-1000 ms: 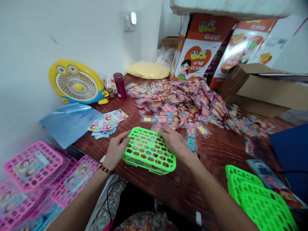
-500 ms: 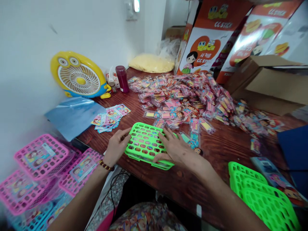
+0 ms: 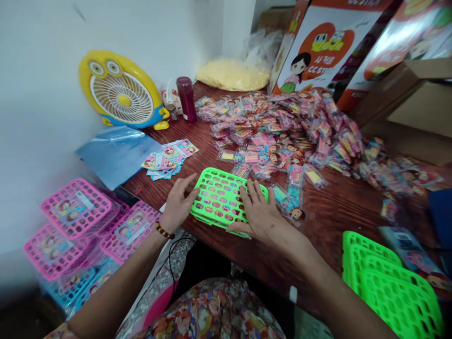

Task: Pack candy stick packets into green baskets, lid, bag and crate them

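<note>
A bright green perforated plastic case (image 3: 221, 195) lies at the front edge of the dark wooden table, its lid down, with colourful things showing through the holes. My left hand (image 3: 179, 200) holds its left end, thumb and fingers at the edge. Across the right part of the lid rests my right hand (image 3: 259, 212), fingers spread and flat. Just beyond the case, small clear packets (image 3: 289, 197) lie beside a big heap of similar packets (image 3: 282, 122). Printed cards (image 3: 169, 157) sit in a loose pile to the back left.
Pink cases (image 3: 76, 207) and blue ones are stacked at the left, below table height. Green perforated trays (image 3: 388, 278) lie at the right front. A yellow fan (image 3: 123, 94), a purple bottle (image 3: 187, 100), a yellow bag (image 3: 231, 74) and large boxes (image 3: 321, 52) stand behind.
The lid's right side now sits closer to the base, where a gap showed before. My right hand lies flatter with its fingers more spread. The camera view has shifted.
</note>
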Demonstrator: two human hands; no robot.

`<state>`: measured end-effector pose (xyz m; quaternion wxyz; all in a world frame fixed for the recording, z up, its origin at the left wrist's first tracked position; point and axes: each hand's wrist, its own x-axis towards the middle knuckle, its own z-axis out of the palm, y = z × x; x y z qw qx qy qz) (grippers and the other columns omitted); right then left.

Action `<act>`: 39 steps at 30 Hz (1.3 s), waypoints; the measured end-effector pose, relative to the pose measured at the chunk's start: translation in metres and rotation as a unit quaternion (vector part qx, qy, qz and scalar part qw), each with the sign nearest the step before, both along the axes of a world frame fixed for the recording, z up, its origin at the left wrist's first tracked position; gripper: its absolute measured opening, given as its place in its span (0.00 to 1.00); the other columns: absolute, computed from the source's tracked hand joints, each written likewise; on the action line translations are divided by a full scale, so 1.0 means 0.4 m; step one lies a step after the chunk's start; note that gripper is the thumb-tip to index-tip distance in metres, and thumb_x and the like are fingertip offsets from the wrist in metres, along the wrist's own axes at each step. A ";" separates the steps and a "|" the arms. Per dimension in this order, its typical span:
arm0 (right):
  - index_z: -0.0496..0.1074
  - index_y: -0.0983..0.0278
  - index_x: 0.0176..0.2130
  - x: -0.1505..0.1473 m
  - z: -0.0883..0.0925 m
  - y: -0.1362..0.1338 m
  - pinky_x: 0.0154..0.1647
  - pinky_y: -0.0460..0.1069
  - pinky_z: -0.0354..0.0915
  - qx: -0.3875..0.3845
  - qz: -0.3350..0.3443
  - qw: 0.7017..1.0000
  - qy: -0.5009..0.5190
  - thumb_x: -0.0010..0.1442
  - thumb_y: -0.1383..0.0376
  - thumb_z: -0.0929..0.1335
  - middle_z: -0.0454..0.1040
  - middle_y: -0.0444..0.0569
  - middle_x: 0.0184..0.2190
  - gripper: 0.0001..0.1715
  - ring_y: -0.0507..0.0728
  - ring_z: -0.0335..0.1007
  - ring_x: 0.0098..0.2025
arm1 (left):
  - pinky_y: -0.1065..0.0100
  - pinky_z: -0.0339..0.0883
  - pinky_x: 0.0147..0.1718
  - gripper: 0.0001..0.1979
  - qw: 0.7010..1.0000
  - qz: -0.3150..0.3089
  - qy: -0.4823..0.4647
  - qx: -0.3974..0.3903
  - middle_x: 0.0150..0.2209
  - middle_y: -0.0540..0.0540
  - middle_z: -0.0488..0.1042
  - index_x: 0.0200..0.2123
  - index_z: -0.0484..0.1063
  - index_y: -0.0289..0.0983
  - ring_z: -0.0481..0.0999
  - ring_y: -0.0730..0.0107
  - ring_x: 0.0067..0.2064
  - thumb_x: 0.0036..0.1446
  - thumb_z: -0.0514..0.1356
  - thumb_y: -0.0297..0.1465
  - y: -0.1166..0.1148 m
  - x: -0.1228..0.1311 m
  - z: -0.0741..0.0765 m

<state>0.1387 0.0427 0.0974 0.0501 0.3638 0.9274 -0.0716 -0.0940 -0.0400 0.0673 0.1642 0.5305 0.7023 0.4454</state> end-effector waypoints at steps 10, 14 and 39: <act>0.54 0.74 0.65 0.021 -0.010 -0.005 0.66 0.68 0.40 0.046 0.049 0.994 0.085 0.55 0.33 0.59 0.55 0.70 0.65 0.58 0.72 0.45 0.68 | 0.43 0.58 0.60 0.28 0.939 -0.260 0.208 0.090 0.58 0.34 0.66 0.62 0.61 0.40 0.59 0.48 0.64 0.62 0.57 0.43 -0.022 -0.062 0.000; 0.51 0.73 0.67 0.035 -0.012 -0.007 0.66 0.69 0.39 0.032 0.075 0.995 0.051 0.47 0.31 0.64 0.46 0.69 0.68 0.67 0.74 0.37 0.70 | 0.39 0.55 0.60 0.43 0.906 -0.316 0.274 0.060 0.61 0.30 0.58 0.66 0.53 0.40 0.51 0.40 0.67 0.52 0.62 0.50 -0.023 -0.086 -0.007; 0.64 0.59 0.61 0.079 -0.078 -0.079 0.65 0.71 0.46 0.167 0.134 0.960 0.180 0.64 0.56 0.66 0.59 0.57 0.65 0.28 0.69 0.46 0.69 | 0.49 0.50 0.59 0.36 0.878 -0.239 0.408 0.074 0.62 0.40 0.66 0.67 0.51 0.42 0.59 0.51 0.65 0.60 0.57 0.47 -0.053 -0.071 -0.031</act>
